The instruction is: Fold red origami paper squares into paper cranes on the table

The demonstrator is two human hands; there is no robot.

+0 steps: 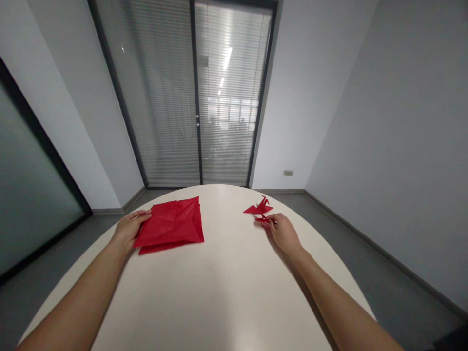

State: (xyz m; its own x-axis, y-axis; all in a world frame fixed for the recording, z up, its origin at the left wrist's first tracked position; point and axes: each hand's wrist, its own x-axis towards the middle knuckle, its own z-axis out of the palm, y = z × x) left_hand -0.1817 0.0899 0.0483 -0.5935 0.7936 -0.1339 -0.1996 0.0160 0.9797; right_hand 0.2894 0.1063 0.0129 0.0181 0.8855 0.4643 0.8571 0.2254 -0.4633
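Note:
Toward the left of the table, my left hand (pixel 130 228) grips the left edge of a stack of creased red paper (pixel 173 222), thumb on top. Its layers fan apart slightly along the front and right edges. Over on the right, a red origami crane (pixel 261 206) stands with its wings spread. Just in front of it, my right hand (pixel 283 233) pinches a small folded red paper piece (pixel 262 220) between thumb and fingertips. The fingers partly cover this piece, and I cannot tell whether it touches the crane.
The round white table (pixel 223 287) has its curved far edge just beyond the papers. Behind it stand a glass partition with blinds (pixel 168 97) and a pale wall with a socket (pixel 288 173). Grey floor (pixel 387 258) borders the table.

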